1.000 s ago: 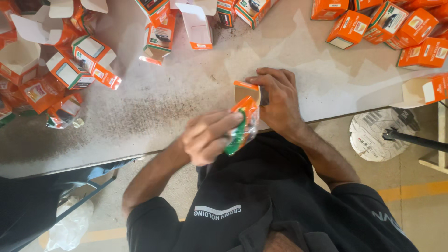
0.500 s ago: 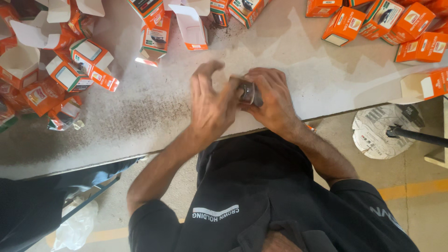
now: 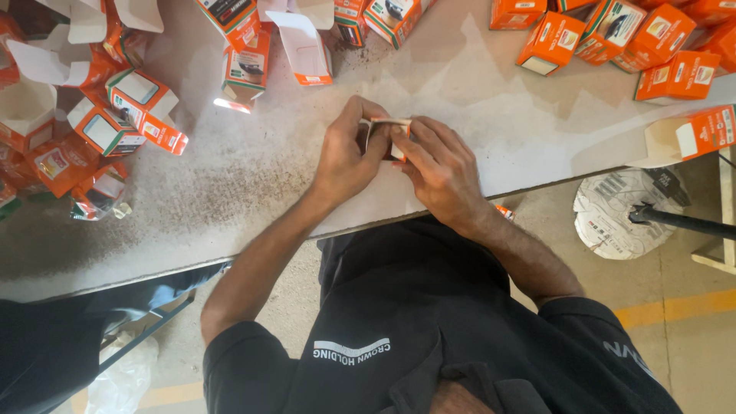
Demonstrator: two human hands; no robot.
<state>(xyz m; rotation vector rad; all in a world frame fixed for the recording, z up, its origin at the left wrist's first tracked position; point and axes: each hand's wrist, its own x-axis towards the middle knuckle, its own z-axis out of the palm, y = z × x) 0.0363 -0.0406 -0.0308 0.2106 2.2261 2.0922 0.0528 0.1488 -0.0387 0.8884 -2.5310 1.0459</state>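
Head view: both hands meet at the table's near edge, centre of frame. L hand (image 3: 346, 157) and R hand (image 3: 441, 169) are closed around one small box (image 3: 387, 126), orange and white, mostly hidden betw. the fingers. L fingers curl over its left side, thumb on top; R fingers wrap the right side, index and thumb pinching the pale top flap. Box sits just above the table (image 3: 253, 192), near the edge; can't tell if it touches the surface.

Table is pale grey, dusted w/ dark specks. Top left: heap of open boxes (image 3: 100, 115), flaps up, white insides showing. Top middle: more open boxes (image 3: 303, 46), one lying w/ its white flap spread. Top right: closed orange boxes (image 3: 613, 34) in a cluster, well apart from the hands. One more box (image 3: 694, 134) lies at the right edge, part over the rim.

Below the table: person's dark shirt (image 3: 399, 322), a round printed disc (image 3: 621, 215) on the floor at right, a dark bar across it.
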